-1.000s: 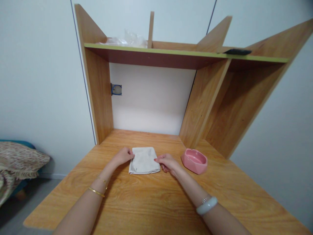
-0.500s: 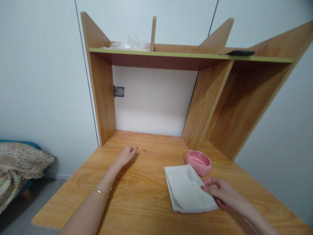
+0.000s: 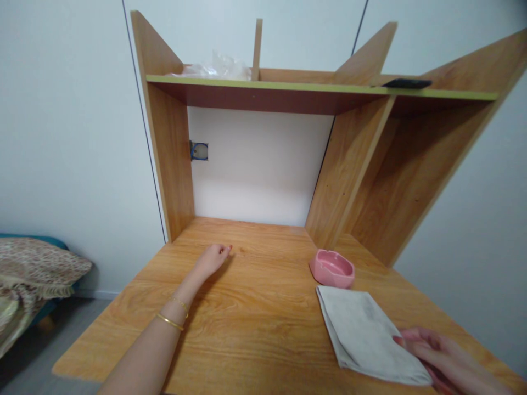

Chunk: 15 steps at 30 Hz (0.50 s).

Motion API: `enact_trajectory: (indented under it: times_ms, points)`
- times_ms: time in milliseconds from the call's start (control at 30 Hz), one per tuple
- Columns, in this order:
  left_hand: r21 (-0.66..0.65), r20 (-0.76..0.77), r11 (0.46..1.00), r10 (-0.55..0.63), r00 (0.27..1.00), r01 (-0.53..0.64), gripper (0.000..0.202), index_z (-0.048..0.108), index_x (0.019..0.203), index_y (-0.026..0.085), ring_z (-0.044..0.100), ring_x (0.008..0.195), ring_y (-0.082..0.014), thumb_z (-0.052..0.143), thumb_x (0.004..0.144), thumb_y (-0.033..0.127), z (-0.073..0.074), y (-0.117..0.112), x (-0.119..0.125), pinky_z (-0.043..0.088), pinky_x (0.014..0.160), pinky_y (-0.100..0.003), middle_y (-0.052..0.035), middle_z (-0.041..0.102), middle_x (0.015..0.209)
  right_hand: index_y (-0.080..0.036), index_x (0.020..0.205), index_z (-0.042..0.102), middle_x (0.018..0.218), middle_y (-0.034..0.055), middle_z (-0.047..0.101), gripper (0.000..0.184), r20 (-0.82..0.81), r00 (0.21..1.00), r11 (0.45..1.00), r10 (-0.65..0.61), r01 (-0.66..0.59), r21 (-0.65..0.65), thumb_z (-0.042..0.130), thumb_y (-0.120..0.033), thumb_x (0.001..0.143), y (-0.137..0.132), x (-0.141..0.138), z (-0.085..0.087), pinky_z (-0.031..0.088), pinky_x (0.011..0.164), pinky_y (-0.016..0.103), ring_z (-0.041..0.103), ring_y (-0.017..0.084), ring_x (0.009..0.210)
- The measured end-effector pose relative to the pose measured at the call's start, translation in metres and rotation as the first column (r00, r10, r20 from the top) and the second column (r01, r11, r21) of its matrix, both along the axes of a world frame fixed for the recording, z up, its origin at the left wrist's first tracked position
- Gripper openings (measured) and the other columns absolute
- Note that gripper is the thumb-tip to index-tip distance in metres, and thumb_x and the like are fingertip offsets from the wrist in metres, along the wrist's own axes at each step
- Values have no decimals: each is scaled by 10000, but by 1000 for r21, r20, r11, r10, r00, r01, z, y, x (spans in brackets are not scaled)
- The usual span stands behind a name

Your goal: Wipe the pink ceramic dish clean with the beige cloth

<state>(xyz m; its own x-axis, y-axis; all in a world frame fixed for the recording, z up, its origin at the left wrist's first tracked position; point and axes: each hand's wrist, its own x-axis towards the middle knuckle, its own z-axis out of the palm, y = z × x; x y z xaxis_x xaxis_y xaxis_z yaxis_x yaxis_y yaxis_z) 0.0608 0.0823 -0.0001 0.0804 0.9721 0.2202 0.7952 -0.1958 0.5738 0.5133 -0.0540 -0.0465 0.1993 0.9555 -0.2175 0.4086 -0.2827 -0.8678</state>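
My right hand pinches a folded pale grey cloth by its right side, thumb on top. The cloth lies low over the right part of the desk, just in front of a pink ashtray with notches in its rim. Curled closed, my left hand rests on the desktop left of centre, apart from the cloth and the ashtray. No object shows in its fingers.
The wooden desk carries a hutch whose long shelf spans the back. Crumpled clear plastic and a flat dark object lie on that shelf. At far left stands a seat draped with a patterned blanket.
My right hand has moved the cloth to the right and nearer to me, away from the ashtray's front left. My left hand has stayed in place. The view has shifted slightly.
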Motion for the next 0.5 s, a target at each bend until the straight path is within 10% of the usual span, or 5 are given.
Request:
enact_trajectory:
  times_ms: [500]
  points:
    - [-17,-42,1000,9,999,-10,409,560,573,132,494,551,-146,326,797,382,-5,2,0,275,515,-246,-70,594,596,-184,607,470,363,-52,404,359,122,984,987,-133,120,111,520,-537,565,9,-21,-1,194,330,186,299,56,300]
